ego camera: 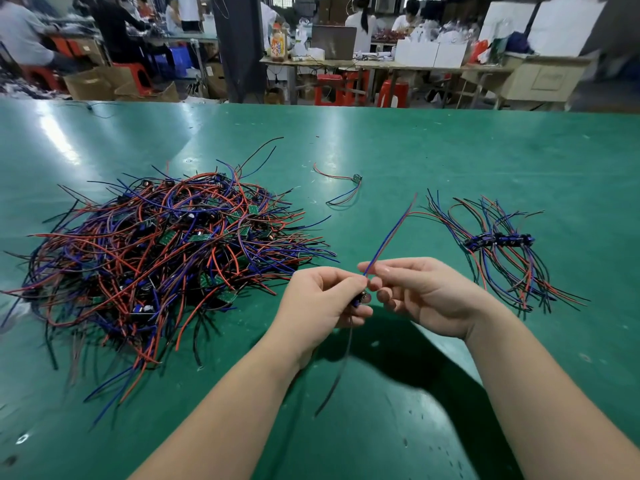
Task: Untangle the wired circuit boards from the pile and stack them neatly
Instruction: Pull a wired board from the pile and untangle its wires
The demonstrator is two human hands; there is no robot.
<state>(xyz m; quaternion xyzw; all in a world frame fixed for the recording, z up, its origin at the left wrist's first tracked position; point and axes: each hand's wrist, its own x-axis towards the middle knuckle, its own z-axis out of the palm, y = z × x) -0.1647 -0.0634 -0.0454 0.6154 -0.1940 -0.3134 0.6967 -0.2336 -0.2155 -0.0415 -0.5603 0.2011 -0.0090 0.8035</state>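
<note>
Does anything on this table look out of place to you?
Yes: a lone wired board lies by itself at the far middle of the green table, apart from both the tangled pile on the left and the neat stack on the right. Nothing looks damaged.

**Glossy mat, plastic-sleeved wire**

The table [450, 150] has a smooth green mat, glossy enough to throw back lamp glare, specked and scuffed near the front. Wires in the pile [156, 244] and stack [498, 240] wear smooth plastic sleeves with a faint sheen, as does the pair [390, 233] pinched by the right hand [426, 296]. The board [362, 300] in the left hand [318, 303] shows a dull, metal-looking cap. Far stools [329, 88]: glossy plastic. Boxes [90, 84]: matt cardboard.
</note>
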